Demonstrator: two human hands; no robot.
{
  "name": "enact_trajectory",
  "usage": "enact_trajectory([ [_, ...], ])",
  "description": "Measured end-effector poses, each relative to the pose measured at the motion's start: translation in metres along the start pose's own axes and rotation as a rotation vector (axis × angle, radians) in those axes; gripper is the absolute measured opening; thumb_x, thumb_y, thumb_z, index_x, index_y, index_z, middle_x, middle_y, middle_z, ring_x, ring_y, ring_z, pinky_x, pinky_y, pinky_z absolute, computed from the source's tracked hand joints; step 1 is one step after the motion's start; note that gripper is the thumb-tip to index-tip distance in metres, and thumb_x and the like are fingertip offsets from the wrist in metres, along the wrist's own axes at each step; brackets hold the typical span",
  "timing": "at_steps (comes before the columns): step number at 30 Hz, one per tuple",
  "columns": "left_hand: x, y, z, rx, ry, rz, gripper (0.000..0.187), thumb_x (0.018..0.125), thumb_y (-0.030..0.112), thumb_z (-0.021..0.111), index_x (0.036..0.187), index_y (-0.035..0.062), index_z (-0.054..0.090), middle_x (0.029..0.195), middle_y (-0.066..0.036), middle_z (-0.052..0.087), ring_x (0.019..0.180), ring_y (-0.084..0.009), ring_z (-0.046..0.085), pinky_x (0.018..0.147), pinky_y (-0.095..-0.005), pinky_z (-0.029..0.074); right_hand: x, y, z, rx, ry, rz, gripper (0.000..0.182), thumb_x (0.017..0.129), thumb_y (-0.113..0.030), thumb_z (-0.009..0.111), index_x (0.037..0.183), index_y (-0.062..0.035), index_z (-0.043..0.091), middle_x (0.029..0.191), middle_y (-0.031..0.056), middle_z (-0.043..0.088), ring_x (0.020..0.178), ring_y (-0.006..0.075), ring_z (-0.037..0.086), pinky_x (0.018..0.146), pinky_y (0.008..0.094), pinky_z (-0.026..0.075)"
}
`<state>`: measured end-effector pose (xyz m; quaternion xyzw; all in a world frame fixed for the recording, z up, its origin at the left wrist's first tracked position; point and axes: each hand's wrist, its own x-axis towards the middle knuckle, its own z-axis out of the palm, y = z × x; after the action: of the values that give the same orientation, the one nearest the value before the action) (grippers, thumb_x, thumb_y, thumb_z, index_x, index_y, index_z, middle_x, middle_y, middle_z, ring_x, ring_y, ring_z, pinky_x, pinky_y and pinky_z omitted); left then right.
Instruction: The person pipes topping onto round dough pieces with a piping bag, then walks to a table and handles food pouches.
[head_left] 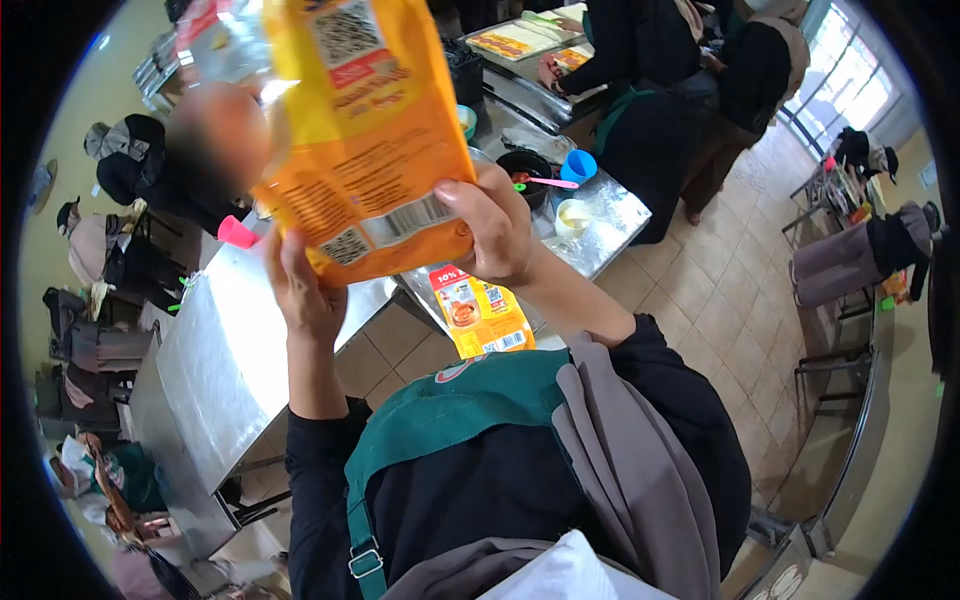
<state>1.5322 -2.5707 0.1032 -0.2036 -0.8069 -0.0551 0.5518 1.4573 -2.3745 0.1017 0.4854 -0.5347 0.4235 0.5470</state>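
both hands are clamped on a large orange pouch (pixel 365 130) lifted up close to the camera, the left hand (pixel 300 290) gripping its lower left corner and the right hand (pixel 495 225) pinching its lower right edge by the barcode, so the 2 hands sit apart at opposite corners. below them a second, smaller orange packet (pixel 480 312) lies at the edge of the steel worktop (pixel 230 350), and farther back on it stand a blue cup (pixel 578 165), a dark bowl (pixel 525 170) and what looks like a small white tub (pixel 572 217).
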Motion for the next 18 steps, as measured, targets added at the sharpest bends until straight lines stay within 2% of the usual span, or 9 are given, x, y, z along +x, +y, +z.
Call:
enact_trajectory([
  [1,-0.004,0.006,0.007,-0.333,-0.018,-0.219,0.081,0.068,-0.007,0.064,0.135,0.0044,0.020,0.122,-0.018,0.041,0.110,-0.0242,0.046,0.086,-0.0339,0.043,-0.005,0.001,0.001,0.006,0.006,0.010,0.052,0.064,-0.003,0.066,0.111,-0.0021,0.042,0.092,0.0185,0.055,0.073,0.0298,0.054,0.059,0.0356,0.047],
  [2,-0.009,0.015,0.003,-0.826,-0.107,-0.506,0.092,0.066,-0.008,0.066,0.138,0.0055,0.011,0.127,-0.016,0.037,0.114,-0.0266,0.044,0.089,-0.0366,0.041,-0.014,0.008,0.000,-0.016,-0.026,0.013,0.052,0.066,-0.001,0.065,0.112,-0.0025,0.040,0.094,0.0187,0.053,0.077,0.0314,0.054,0.063,0.0362,0.047],
  [4,-0.001,0.031,-0.001,-1.383,-0.083,-0.690,0.095,0.065,-0.003,0.069,0.138,0.0047,0.009,0.131,-0.014,0.034,0.115,-0.0266,0.043,0.092,-0.0393,0.039,-0.029,0.013,0.001,-0.016,-0.060,0.053,0.052,0.068,0.000,0.062,0.113,-0.0030,0.038,0.096,0.0189,0.051,0.079,0.0318,0.053,0.065,0.0366,0.047],
  [6,-0.013,0.010,-0.001,-1.616,-0.288,-0.682,0.094,0.066,0.005,0.072,0.138,0.0053,0.011,0.133,-0.012,0.032,0.117,-0.0256,0.042,0.092,-0.0395,0.039,-0.040,0.013,0.005,0.006,-0.067,0.060,0.052,0.068,0.001,0.062,0.113,-0.0032,0.037,0.096,0.0187,0.050,0.079,0.0319,0.053,0.066,0.0369,0.047],
  [7,-0.023,0.010,0.002,-1.585,-0.240,-0.751,0.080,0.074,0.014,0.067,0.136,0.0068,0.018,0.131,-0.011,0.035,0.119,-0.0251,0.040,0.092,-0.0396,0.039,-0.045,0.012,0.008,0.012,-0.067,0.063,0.052,0.068,0.002,0.061,0.113,-0.0033,0.037,0.096,0.0187,0.050,0.080,0.0320,0.053,0.066,0.0370,0.047],
  [8,-0.034,0.019,0.004,-1.544,-0.101,-1.043,0.056,0.086,0.027,0.053,0.131,0.0054,0.028,0.127,-0.011,0.043,0.113,-0.0240,0.046,0.091,-0.0381,0.042,-0.052,0.013,0.011,0.021,-0.095,0.075,0.052,0.068,0.002,0.061,0.113,-0.0032,0.037,0.097,0.0190,0.050,0.080,0.0320,0.052,0.066,0.0369,0.047],
  [10,-0.034,0.032,0.015,-1.471,0.120,-1.264,0.045,0.092,0.031,0.040,0.129,0.0066,0.032,0.125,-0.009,0.044,0.112,-0.0200,0.047,0.091,-0.0364,0.041,-0.065,0.010,0.015,0.030,-0.156,0.101,0.052,0.068,0.002,0.062,0.113,-0.0031,0.037,0.097,0.0196,0.049,0.081,0.0320,0.052,0.067,0.0366,0.046],
  [14,-0.033,0.043,0.026,-1.275,0.331,-1.160,0.043,0.094,0.035,0.034,0.124,0.0044,0.035,0.117,-0.004,0.047,0.108,-0.0127,0.046,0.091,-0.0281,0.038,-0.069,-0.005,0.022,0.133,-0.228,0.251,0.059,0.066,0.000,0.065,0.116,-0.0054,0.035,0.101,0.0189,0.048,0.087,0.0324,0.050,0.073,0.0374,0.044],
  [18,-0.032,0.032,0.020,-1.117,0.533,-1.185,0.033,0.094,0.032,0.038,0.108,0.0024,0.045,0.103,-0.005,0.054,0.095,-0.0125,0.051,0.083,-0.0260,0.041,-0.041,-0.020,0.004,0.366,-0.609,0.297,0.081,0.056,-0.011,0.071,0.124,-0.0062,0.028,0.110,0.0171,0.047,0.097,0.0342,0.046,0.089,0.0408,0.034],
])
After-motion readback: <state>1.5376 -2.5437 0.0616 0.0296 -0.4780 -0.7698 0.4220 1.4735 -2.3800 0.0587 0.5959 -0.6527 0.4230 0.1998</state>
